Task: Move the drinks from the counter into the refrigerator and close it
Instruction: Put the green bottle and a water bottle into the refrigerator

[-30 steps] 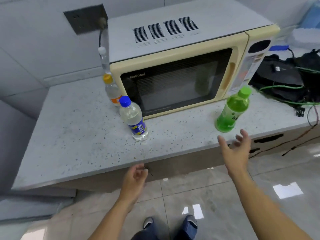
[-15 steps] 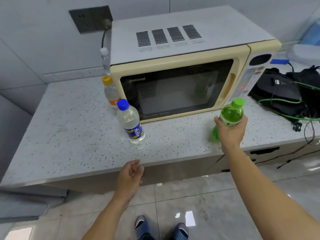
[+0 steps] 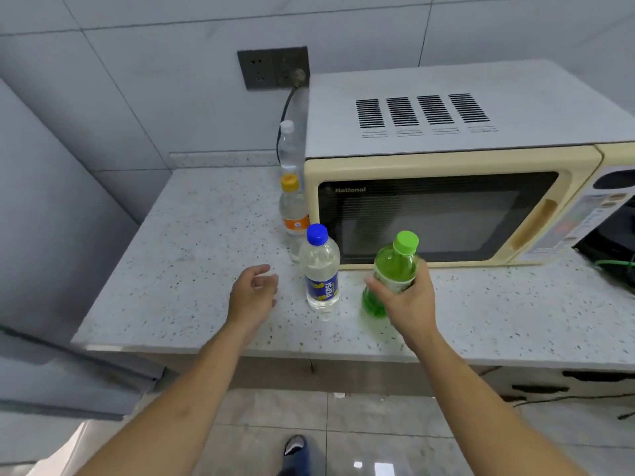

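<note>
Right hand (image 3: 409,300) fingers (image 3: 372,281) wrapped round green bottle (image 3: 395,266) mid-body.

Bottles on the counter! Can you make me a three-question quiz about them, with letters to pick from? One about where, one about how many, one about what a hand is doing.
1. Where is the blue-capped Pepsi bottle?
A. between the two hands
B. on top of the microwave
C. on the floor

2. How many bottles are there in all?
A. two
B. four
C. six

3. What is the right hand doing?
A. resting flat on the counter
B. gripping the green bottle
C. opening the microwave door

Answers:
1 A: it stands on the counter with the left hand on one side and the right hand on the other.
2 B: green, blue-capped, orange-capped bottle and white-capped bottle.
3 B: its fingers curl round the green bottle's body.
</note>
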### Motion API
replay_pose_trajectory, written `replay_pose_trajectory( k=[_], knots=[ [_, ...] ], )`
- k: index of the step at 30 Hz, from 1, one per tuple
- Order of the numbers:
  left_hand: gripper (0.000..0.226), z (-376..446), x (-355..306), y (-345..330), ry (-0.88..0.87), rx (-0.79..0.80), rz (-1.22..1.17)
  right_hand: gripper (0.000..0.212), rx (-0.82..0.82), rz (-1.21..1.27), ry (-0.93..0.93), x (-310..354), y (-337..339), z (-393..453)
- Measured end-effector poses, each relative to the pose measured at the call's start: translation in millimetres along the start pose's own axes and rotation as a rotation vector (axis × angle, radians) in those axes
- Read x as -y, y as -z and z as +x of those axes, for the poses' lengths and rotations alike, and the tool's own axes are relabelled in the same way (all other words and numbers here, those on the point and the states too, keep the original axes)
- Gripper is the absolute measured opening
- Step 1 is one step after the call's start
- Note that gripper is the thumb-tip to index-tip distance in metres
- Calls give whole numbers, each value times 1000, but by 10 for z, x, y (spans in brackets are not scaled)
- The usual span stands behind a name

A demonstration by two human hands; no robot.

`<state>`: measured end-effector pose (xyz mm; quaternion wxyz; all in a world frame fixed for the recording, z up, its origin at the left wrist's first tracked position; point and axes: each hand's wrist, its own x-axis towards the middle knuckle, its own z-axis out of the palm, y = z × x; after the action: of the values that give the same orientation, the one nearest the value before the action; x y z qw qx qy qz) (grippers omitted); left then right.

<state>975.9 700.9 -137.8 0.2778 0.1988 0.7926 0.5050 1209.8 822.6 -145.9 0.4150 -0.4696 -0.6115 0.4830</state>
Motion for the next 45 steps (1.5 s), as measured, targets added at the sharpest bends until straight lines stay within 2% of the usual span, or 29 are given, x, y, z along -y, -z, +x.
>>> replay_pose_trajectory(
  k=[6, 13, 17, 19, 24, 28, 36, 45],
  knots=[
    [37, 842, -357, -148, 72, -22, -80, 60, -174, -23, -46, -34, -340, 39],
    [62, 1713, -606, -437, 24, 117, -73, 59, -453, -23, -90, -81, -727, 100],
    [82, 2154, -706, -515, -38, 195, -59, 63, -532, -31, -73, -63, -842, 219],
    [87, 2362, -789, -540, -88, 219, -48, 61, -543, -52, -47, -90, -861, 225],
    [80, 2766, -1044, -638, -245, 292, -62, 62, -501, -84, -26, -157, -798, 210],
    [73, 2895, -1173, -713, -277, 337, -32, 61, -468, -83, -33, -153, -754, 245],
    [65, 2723, -993, -629, -286, 217, -64, 62, -399, -107, -47, -147, -712, 226],
    [54, 1936, -579, -116, -223, -71, -171, 61, -333, -80, -16, -166, -648, 206]
  ],
)
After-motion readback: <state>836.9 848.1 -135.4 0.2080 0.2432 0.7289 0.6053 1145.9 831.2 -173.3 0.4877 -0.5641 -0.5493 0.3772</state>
